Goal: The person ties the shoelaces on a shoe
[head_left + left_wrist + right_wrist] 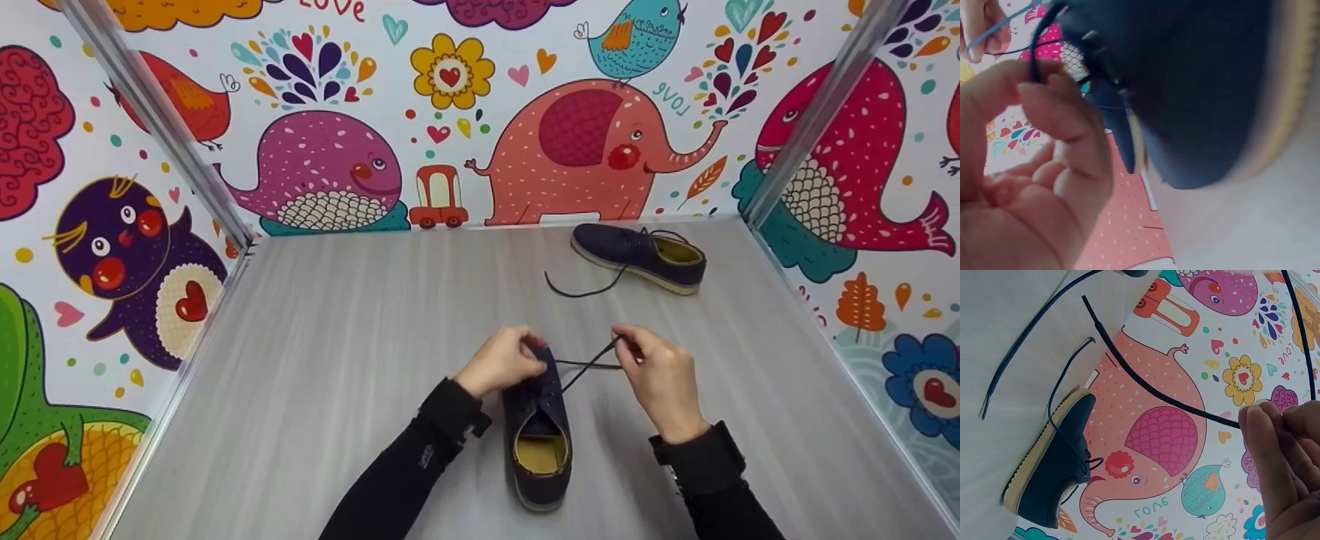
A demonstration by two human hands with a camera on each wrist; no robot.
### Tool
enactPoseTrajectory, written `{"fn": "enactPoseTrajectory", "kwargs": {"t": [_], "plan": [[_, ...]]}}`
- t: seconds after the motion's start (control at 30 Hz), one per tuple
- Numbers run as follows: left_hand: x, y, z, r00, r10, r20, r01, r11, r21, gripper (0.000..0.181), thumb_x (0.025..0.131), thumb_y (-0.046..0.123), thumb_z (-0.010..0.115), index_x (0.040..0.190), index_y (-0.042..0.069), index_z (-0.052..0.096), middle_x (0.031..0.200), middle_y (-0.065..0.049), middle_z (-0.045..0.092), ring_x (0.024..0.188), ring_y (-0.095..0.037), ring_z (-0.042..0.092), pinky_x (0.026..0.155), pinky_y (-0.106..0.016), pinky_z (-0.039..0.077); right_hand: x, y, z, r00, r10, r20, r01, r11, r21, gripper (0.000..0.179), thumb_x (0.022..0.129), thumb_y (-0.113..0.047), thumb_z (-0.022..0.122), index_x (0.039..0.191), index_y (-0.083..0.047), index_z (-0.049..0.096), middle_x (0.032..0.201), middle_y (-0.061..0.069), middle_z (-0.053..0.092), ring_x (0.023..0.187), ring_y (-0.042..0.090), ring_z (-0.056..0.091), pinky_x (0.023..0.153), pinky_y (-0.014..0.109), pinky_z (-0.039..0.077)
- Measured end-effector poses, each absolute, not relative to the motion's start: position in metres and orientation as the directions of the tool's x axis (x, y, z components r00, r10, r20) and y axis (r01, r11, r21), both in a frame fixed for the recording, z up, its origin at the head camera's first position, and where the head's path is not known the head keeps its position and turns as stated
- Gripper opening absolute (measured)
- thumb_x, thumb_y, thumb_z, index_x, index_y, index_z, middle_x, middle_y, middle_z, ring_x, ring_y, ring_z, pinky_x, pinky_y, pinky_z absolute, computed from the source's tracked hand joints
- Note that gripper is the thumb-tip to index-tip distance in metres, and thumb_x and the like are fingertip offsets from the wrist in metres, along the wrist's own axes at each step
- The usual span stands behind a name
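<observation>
Navy lace-up shoe is sitting on the grey surface, heel pointing back, likely putting its eyelets within reach. Left hand is pinching a lace loop, while right hand is pinching a lace out sideways, seemingly taking up slack

Forward-down head view, close wrist views, patterned wall in all

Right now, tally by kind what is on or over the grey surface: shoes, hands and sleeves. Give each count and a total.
Shoes: 2 (near shoe, far shoe)
Hands: 2 (left hand, right hand)
Sleeves: 2 (left sleeve, right sleeve)
Total: 6
</observation>
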State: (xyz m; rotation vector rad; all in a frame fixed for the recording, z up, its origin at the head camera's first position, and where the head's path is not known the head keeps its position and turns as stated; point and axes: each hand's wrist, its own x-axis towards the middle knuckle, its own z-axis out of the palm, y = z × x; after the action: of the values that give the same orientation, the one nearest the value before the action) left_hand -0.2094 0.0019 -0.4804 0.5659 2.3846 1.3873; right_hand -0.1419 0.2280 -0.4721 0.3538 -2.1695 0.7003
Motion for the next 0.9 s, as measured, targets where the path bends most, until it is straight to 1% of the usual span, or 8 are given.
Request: {"fn": "enactPoseTrajectory", "kwargs": {"t": [0.13,0.3,0.37,0.47,0.57,0.67,0.8,0.9], "plan": [[-0.231,0.022,-0.469,-0.883,0.465,-0.065,0.128,0.371,0.920,0.018,0.083,0.006,0.079,0.099,0.005,0.070,0.077,-0.001,0.069,0.059,-0.011,0.059,0.053,-0.023,0.048,-0.141,0.229,-0.473,-0.631,-0.011,0.776,-0.468,0.804,-0.368,0.020,0.078,0.012,0.074,0.093,0.001,0.074,0.084,0.010,0.074,0.066,0.018,0.070,0.056,0.034,0.055],[-0.252,0.044,-0.469,-0.880,0.475,-0.024,0.165,0.350,0.922,0.010,0.082,0.004,0.080,0.084,0.004,0.070,0.069,0.001,0.068,0.052,-0.008,0.056,0.051,-0.020,0.046,-0.138,0.232,-0.475,-0.635,-0.008,0.773,-0.458,0.809,-0.368,0.020,0.077,0.013,0.076,0.093,0.000,0.074,0.084,0.010,0.074,0.066,0.019,0.070,0.057,0.034,0.055],[-0.256,0.050,-0.471,-0.869,0.493,-0.029,0.180,0.371,0.911,0.010,0.082,0.003,0.079,0.083,0.004,0.070,0.067,0.003,0.066,0.051,-0.006,0.056,0.051,-0.020,0.046,-0.138,0.233,-0.476,-0.641,-0.003,0.768,-0.450,0.812,-0.372,0.020,0.077,0.012,0.076,0.093,0.000,0.074,0.084,0.009,0.074,0.067,0.018,0.070,0.057,0.034,0.055],[-0.257,0.050,-0.476,-0.848,0.526,-0.068,0.191,0.423,0.886,0.011,0.083,0.007,0.080,0.086,0.002,0.071,0.068,0.001,0.067,0.052,-0.009,0.059,0.052,-0.021,0.049,-0.137,0.234,-0.476,-0.644,0.003,0.765,-0.450,0.807,-0.383,0.022,0.077,0.013,0.076,0.094,-0.001,0.074,0.086,0.009,0.074,0.069,0.019,0.071,0.059,0.033,0.056],[-0.256,0.040,-0.479,-0.851,0.515,-0.101,0.173,0.457,0.872,0.016,0.087,0.015,0.078,0.094,0.001,0.073,0.075,-0.002,0.069,0.058,-0.016,0.065,0.055,-0.024,0.053,-0.138,0.235,-0.476,-0.635,0.000,0.773,-0.460,0.803,-0.378,0.025,0.077,0.013,0.076,0.096,-0.003,0.073,0.090,0.008,0.074,0.070,0.020,0.072,0.059,0.034,0.056],[-0.259,0.020,-0.480,-0.891,0.448,-0.075,0.146,0.440,0.886,0.018,0.092,0.018,0.073,0.097,0.001,0.073,0.081,-0.005,0.070,0.064,-0.024,0.069,0.057,-0.026,0.055,-0.142,0.233,-0.473,-0.617,-0.021,0.787,-0.478,0.804,-0.354,0.028,0.076,0.013,0.077,0.097,-0.005,0.073,0.093,0.008,0.074,0.070,0.022,0.071,0.058,0.035,0.056],[-0.264,-0.016,-0.474,-0.947,0.321,0.005,0.143,0.406,0.903,0.018,0.097,0.020,0.067,0.093,0.003,0.072,0.082,-0.005,0.070,0.062,-0.021,0.064,0.059,-0.027,0.054,-0.161,0.226,-0.464,-0.579,-0.102,0.809,-0.542,0.789,-0.288,0.028,0.073,0.009,0.081,0.095,-0.006,0.075,0.096,0.009,0.074,0.073,0.023,0.071,0.060,0.035,0.057],[-0.262,-0.041,-0.470,-0.968,0.244,0.058,0.159,0.416,0.895,0.022,0.099,0.024,0.064,0.090,0.006,0.072,0.080,-0.002,0.070,0.061,-0.016,0.060,0.059,-0.029,0.052,-0.184,0.214,-0.456,-0.570,-0.207,0.795,-0.614,0.750,-0.245,0.028,0.073,0.006,0.083,0.096,-0.006,0.075,0.099,0.009,0.074,0.082,0.024,0.071,0.067,0.037,0.057]]}}
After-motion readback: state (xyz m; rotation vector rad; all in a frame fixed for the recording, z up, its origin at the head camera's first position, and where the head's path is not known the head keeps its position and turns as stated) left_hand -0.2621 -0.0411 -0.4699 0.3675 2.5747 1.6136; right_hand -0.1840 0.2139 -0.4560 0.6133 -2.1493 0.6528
